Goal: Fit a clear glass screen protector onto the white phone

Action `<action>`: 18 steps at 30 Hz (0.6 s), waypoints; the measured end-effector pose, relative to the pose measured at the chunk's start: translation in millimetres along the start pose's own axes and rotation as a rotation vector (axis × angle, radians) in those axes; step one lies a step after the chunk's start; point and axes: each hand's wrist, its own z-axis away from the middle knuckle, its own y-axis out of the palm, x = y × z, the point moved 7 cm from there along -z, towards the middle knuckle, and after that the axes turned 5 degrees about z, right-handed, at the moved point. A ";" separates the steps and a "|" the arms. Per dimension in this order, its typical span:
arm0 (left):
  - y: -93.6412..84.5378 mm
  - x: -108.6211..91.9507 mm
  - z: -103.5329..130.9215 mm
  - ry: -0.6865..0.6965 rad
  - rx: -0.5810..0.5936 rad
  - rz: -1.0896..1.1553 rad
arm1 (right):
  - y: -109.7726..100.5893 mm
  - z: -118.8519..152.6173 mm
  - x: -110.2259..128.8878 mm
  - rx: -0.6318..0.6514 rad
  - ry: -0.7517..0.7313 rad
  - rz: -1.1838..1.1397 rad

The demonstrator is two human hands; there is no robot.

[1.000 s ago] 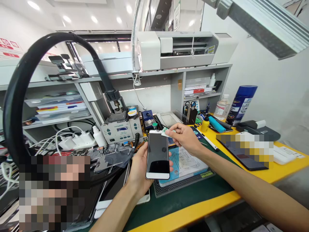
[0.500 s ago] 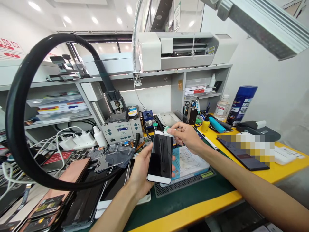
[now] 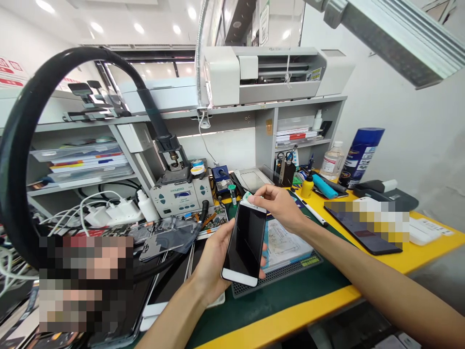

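A white phone with a dark screen (image 3: 246,240) rests in my left hand (image 3: 211,264), whose fingers wrap round it from behind and show at its right edge. The phone is tilted, its top end leaning away to the right. My right hand (image 3: 274,204) pinches a small white-and-green piece (image 3: 247,196) at the phone's top edge. What kind of piece it is, I cannot make out. Just behind stands a small tube with a green cap (image 3: 232,192). Beneath the phone lies a white-and-blue printed packet (image 3: 286,242) on a grey perforated mat (image 3: 276,278).
A hot-air rework station (image 3: 181,198) stands behind, its thick black hose (image 3: 54,63) looping across the left. Several phones and parts lie at left. A dark phone (image 3: 358,228), a white pen (image 3: 314,213) and a yellow bottle (image 3: 307,186) are on the right. A lamp (image 3: 395,39) hangs overhead.
The phone has turned slightly in my left hand, its top end swinging right and its screen reflections shifting. My right hand keeps its pinch on the small piece, close to the top edge.
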 end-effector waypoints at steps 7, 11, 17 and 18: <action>0.2 6.3 -2.0 -0.038 0.030 0.043 | 3.4 10.0 9.3 -0.080 -0.067 0.107; 2.3 7.1 -1.4 -0.029 0.044 0.013 | 2.8 13.1 16.4 -0.127 -0.140 0.188; 3.2 6.6 0.1 -0.026 0.024 0.035 | 4.9 16.1 26.2 -0.134 -0.230 0.292; 2.6 6.4 0.2 -0.027 0.015 0.040 | 6.0 17.0 27.1 -0.127 -0.235 0.307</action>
